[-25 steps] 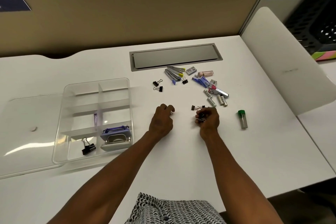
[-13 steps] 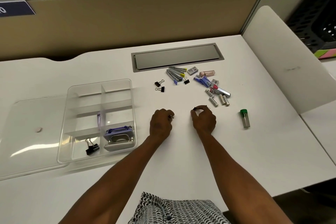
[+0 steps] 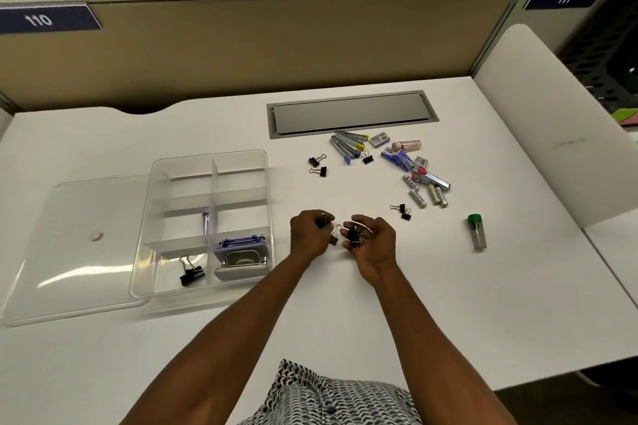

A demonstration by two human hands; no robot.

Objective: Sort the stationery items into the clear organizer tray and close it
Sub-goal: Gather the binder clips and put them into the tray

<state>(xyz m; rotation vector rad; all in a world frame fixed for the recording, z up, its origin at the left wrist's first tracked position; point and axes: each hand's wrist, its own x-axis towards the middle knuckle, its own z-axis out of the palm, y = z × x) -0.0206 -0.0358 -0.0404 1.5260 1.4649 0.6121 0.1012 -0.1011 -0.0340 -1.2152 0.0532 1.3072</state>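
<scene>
The clear organizer tray (image 3: 266, 190) sits left of centre, holding black binder clips (image 3: 190, 273) in its near-left compartment, a purple hole punch (image 3: 241, 256) near-right, and a small purple stick (image 3: 205, 222). Its clear lid (image 3: 72, 245) lies flat to the left. My left hand (image 3: 307, 235) and my right hand (image 3: 373, 245) meet just right of the tray, each closed on small black binder clips (image 3: 353, 236). Loose clips (image 3: 318, 166), staple strips (image 3: 348, 146), lead tubes (image 3: 428, 195) and two more clips (image 3: 403, 211) lie beyond my hands.
A green-capped tube (image 3: 477, 231) lies alone at the right. A grey cable hatch (image 3: 352, 113) is set in the desk behind the pile. A beige partition (image 3: 276, 45) closes the back, and a white side panel (image 3: 552, 114) rises at the right.
My right hand has moved left to meet my left hand, carrying clips. Two clips now lie uncovered where my right hand was. The camera view shifted slightly.
</scene>
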